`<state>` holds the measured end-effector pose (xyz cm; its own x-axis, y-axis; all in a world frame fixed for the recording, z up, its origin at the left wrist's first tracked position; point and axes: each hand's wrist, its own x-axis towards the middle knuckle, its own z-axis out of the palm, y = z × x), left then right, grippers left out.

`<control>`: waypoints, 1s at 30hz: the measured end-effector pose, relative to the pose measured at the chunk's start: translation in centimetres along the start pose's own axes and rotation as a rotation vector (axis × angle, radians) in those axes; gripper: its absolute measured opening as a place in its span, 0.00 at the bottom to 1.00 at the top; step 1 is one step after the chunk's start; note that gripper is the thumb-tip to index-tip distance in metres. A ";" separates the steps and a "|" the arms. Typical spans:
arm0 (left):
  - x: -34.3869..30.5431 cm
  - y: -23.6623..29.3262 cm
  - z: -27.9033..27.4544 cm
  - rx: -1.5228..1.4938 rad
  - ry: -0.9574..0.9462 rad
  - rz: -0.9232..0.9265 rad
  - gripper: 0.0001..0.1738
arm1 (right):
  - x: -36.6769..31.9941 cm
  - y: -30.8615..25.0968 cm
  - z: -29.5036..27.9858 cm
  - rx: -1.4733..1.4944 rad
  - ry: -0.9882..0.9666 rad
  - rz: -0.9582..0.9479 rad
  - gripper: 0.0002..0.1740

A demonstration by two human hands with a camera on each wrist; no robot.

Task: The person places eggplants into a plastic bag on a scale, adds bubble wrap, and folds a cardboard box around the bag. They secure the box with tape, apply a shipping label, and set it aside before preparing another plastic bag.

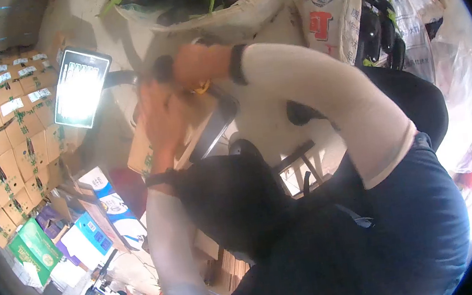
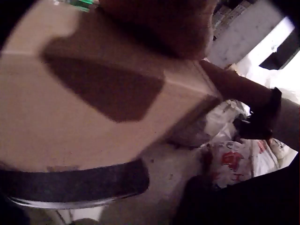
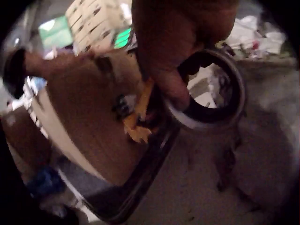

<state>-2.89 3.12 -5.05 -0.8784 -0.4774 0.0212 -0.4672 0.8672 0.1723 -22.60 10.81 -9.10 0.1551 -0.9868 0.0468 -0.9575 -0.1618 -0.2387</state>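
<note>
A: Okay, step in hand?
B: Looks like sealing. The right hand (image 1: 198, 64) has a yellow plastic tape dispenser (image 3: 137, 114) against the top of a brown cardboard box (image 3: 82, 124). The box sits on the dark metal platform of a scale (image 3: 140, 178), not on a bench.
A: Grip state?
B: Right grip is closed, fingers curled round the dispenser, with the big grey-rimmed roll of tape (image 3: 208, 123) right under them. The left hand (image 1: 161, 116) lies on the box top, fingers apparently fairly straight, pressing and holding nothing. It's blurred though; the left wrist view gives only a dark palm above the cardboard.
A: Box versus grip?
B: The dispenser touches the box at an edge of its top face, close to the platform's rim. The left hand is on the same face, just beside the right one.
A: Next move calls for?
B: My guess: steady downward pressure from the left hand so the box doesn't slide, a straight pull of the dispenser along the seam, then a tilt to cut the tape.
A: Surroundings?
B: Lit scale display (image 1: 81, 87) left of the hands, stacked printed cartons (image 1: 0, 145) further left, white sacks of dark aubergines (image 1: 376, 23) on the right.
</note>
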 end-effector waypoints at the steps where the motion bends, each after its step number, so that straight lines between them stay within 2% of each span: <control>1: -1.4 -2.2 -0.2 0.110 -0.035 -0.033 0.34 | -0.4 0.9 -1.4 0.048 -0.069 0.068 0.09; 2: -3.1 -4.4 -0.6 0.223 -0.079 -0.063 0.33 | -0.7 2.9 -0.4 0.160 0.057 0.118 0.11; 3: -4.9 -6.1 -1.5 0.176 -0.104 -0.227 0.33 | -1.1 4.7 0.6 0.271 0.187 0.174 0.15; 4: -6.7 -7.8 -2.4 0.129 -0.127 -0.387 0.33 | -1.9 4.4 -0.5 0.274 0.189 0.171 0.15; 6: -11.8 -12.7 -1.4 0.299 -0.056 -0.393 0.32 | -3.3 3.0 -4.3 1.096 0.445 0.564 0.21; 7: -12.3 -13.4 -1.6 0.301 -0.060 -0.387 0.32 | -3.0 2.3 -3.2 1.405 0.504 0.532 0.27; 8: -13.0 -13.9 -1.6 0.035 -0.037 -0.451 0.32 | -2.5 1.5 -2.1 1.410 0.501 0.537 0.27; 9: -13.3 -14.2 -1.4 -0.232 -0.013 -0.514 0.33 | -1.8 0.3 -1.3 1.537 0.536 0.520 0.26; 10: -12.9 -13.7 -1.3 -0.232 -0.018 -0.520 0.33 | -1.6 -1.1 -1.5 1.663 0.571 0.501 0.25; 11: -12.6 -13.2 -1.2 -0.426 0.068 -0.675 0.33 | -1.8 -2.7 -1.7 1.902 0.566 0.567 0.25; 12: -11.8 -12.0 -1.5 -0.618 0.155 -0.830 0.33 | -1.8 -2.9 0.0 1.911 0.561 0.577 0.25; 13: -10.8 -9.2 -2.4 -0.794 0.217 -0.869 0.32 | -1.8 -3.4 2.6 2.104 0.605 0.555 0.25; 15: -11.7 -10.5 -1.9 -0.730 0.180 -0.850 0.32 | -3.8 -4.3 5.7 2.418 0.637 0.537 0.24; 17: -12.0 -11.2 -1.9 -0.670 0.155 -0.819 0.31 | -7.0 -3.7 9.0 2.280 0.537 0.638 0.21; 19: -11.8 -11.1 -2.0 -0.743 0.136 -0.837 0.30 | -10.7 -2.7 12.1 1.760 0.398 0.864 0.18; 21: -12.7 -12.9 -1.7 -0.759 0.114 -0.883 0.30 | -14.3 0.0 17.1 1.310 -0.047 1.047 0.18; 22: -13.1 -13.8 -1.5 -0.778 0.100 -0.926 0.30 | -14.9 0.4 17.0 1.319 -0.050 1.045 0.18; 24: -13.9 -15.0 -1.1 -0.793 0.092 -0.936 0.31 | -15.9 1.1 16.8 0.853 -0.317 1.084 0.20; 25: -14.3 -15.4 -1.1 -0.792 0.069 -0.878 0.32 | -16.3 1.0 16.9 0.862 -0.326 1.081 0.20; 26: -14.6 -15.7 -1.1 -0.792 0.049 -0.820 0.33 | -16.5 0.8 17.0 0.778 -0.250 1.060 0.20; 27: -14.2 -15.1 -1.7 -0.812 0.016 -0.883 0.34 | -16.6 0.6 16.9 0.693 -0.172 1.036 0.20; 28: -14.6 -15.6 -1.5 -0.806 0.016 -0.889 0.34 | -16.1 0.1 16.3 0.700 -0.176 1.031 0.20; 30: -15.2 -16.8 -1.1 -0.860 0.006 -0.870 0.33 | -14.1 -0.8 14.7 0.325 0.177 1.000 0.19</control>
<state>18.44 -4.37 -7.17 -0.3052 -0.8539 -0.4216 -0.6777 -0.1163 0.7261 -20.49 24.74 -23.79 -0.7279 -0.6618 -0.1796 -0.5157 0.7009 -0.4927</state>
